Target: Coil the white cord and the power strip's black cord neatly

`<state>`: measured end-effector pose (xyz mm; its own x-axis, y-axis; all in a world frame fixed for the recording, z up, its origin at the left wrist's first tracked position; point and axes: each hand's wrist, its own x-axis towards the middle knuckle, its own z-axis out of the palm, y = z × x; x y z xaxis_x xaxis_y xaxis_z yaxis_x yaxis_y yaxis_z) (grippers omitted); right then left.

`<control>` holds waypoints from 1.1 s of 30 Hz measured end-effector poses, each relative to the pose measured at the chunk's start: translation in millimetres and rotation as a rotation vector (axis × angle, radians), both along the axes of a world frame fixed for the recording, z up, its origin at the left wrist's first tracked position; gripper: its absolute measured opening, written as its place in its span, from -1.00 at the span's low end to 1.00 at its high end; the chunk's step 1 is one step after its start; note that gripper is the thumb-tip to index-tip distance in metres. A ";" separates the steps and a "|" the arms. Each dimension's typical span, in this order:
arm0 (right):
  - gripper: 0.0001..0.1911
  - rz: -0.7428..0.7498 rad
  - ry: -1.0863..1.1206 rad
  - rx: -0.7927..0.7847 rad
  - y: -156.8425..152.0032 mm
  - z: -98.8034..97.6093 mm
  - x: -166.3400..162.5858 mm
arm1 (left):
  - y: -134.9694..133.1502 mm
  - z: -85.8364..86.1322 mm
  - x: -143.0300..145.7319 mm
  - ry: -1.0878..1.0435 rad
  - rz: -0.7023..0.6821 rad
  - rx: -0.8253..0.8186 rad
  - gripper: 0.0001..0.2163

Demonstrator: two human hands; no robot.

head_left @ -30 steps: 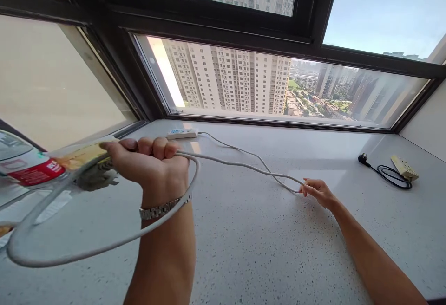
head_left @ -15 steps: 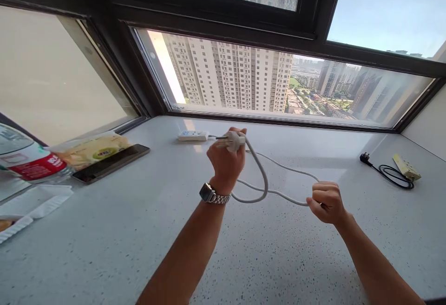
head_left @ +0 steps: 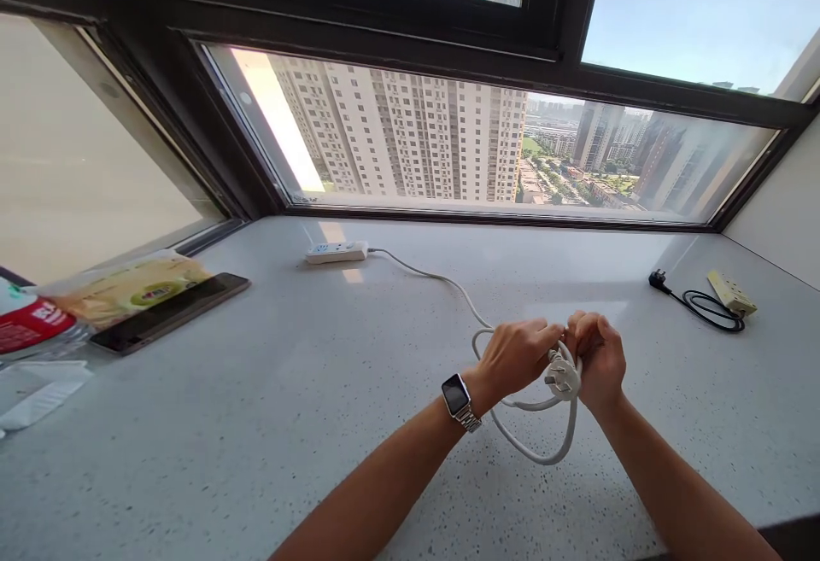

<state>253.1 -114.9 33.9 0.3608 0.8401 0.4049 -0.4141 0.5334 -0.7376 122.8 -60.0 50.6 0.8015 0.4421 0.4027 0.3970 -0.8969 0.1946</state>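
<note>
Close together over the counter, my left hand (head_left: 522, 359) and my right hand (head_left: 597, 362) are both closed on a white power cord (head_left: 538, 458). Its three-pin plug (head_left: 562, 380) hangs between them, pins facing me. Loops of the cord droop below my fingers. From there the cord runs back left to a white power strip (head_left: 336, 252) lying near the window. A watch with a metal band sits on my left wrist. Where exactly my fingertips pinch the cord is partly hidden.
On the left lie a dark phone (head_left: 170, 313), a yellow packet (head_left: 128, 288), a red-labelled bottle (head_left: 32, 326) and a white paper tray (head_left: 42, 394). At the right rests a yellowish power strip (head_left: 731, 294) with a coiled black cord (head_left: 705, 309). A window frame (head_left: 500, 221) borders the back.
My left hand has moved right and toward me, bringing the plug to my right hand. The cord loops are now gathered between both hands. The view has shifted slightly right.
</note>
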 end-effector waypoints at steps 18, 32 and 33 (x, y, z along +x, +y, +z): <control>-0.60 0.057 0.349 -0.226 14.6 -7.3 18.3 | 8.9 -5.6 -2.5 -0.155 0.017 -0.019 -0.84; -0.61 0.160 0.347 -0.152 11.0 -1.5 10.8 | 13.3 -6.8 -0.8 0.044 0.014 -0.042 -0.84; -0.63 0.142 0.315 -0.150 13.7 -5.1 12.2 | 13.3 -6.2 -1.1 0.016 0.019 -0.037 -0.84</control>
